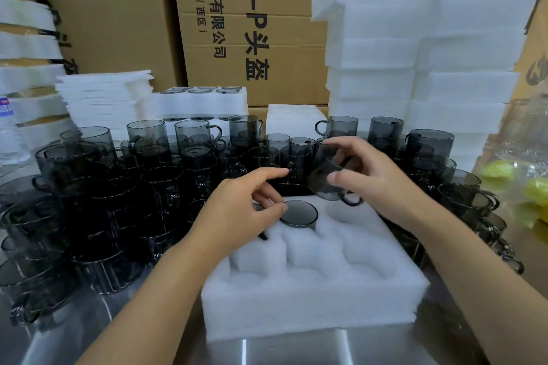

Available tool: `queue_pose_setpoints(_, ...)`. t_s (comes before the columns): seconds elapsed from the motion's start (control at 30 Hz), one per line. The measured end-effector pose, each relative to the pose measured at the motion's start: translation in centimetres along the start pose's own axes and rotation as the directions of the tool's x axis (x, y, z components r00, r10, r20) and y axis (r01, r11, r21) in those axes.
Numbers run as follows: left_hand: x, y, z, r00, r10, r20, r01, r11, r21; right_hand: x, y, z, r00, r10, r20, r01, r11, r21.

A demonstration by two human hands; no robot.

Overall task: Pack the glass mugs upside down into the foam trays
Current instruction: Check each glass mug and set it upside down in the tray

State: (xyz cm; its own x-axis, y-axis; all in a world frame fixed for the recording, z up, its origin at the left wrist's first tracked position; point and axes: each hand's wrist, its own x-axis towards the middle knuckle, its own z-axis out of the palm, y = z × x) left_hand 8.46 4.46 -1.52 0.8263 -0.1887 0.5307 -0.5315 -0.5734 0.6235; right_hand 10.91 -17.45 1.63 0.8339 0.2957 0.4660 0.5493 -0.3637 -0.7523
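Note:
A white foam tray (pixel 314 302) with round pockets lies in front of me on the metal table. One smoky glass mug (pixel 298 213) sits upside down in a far pocket, its base showing. My left hand (pixel 240 213) hovers over the tray's far left pockets, fingers loosely curled, and partly hides a second mug there. My right hand (pixel 373 178) holds another smoky mug (pixel 326 178) tilted above the tray's far right pocket, thumb on its side, its handle pointing down right.
Stacks of smoky mugs (pixel 98 192) crowd the table left, behind and right of the tray. Filled foam trays (pixel 201 102), foam sheets (pixel 103 98) and a tall pile of empty foam trays (pixel 415 53) stand behind, before cardboard boxes (pixel 252 24). Yellow items in plastic (pixel 516 184) lie right.

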Motion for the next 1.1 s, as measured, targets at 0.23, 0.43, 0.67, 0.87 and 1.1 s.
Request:
queue_pose_setpoints(0.23, -0.1, 0.1, 0.1, 1.0, 0.003, -0.013, -0.003, 1.0, 0.003, 0.3, 0.7, -2.6, 0.984, 0.128, 0.128, -0.11, 0.985, -0.135)
queue_pose_setpoints(0.43, -0.1, -0.1, 0.1, 1.0, 0.012, -0.027, -0.012, 1.0, 0.0, 0.0, 1.2, -2.2, 0.936, 0.22, 0.274, -0.124, 0.937, -0.328)
queue_pose_setpoints(0.67, -0.2, 0.1, 0.1, 0.999, 0.011, -0.036, -0.011, 1.0, -0.012, -0.1, 0.9, -2.3, 0.934, 0.201, 0.297, -0.083, 0.927, -0.365)
queue_pose_setpoints(0.87, -0.3, 0.3, 0.1, 0.999, 0.007, -0.041, -0.008, 0.999, -0.031, -0.2, 0.5, -2.0, 0.97, 0.145, 0.197, -0.065, 0.929, -0.365)
queue_pose_setpoints(1.1, -0.3, 0.5, 0.0, 0.999, -0.008, -0.039, 0.006, 0.999, -0.043, -0.2, 0.3, -2.1, 0.958, 0.175, 0.225, -0.091, 0.936, -0.34)
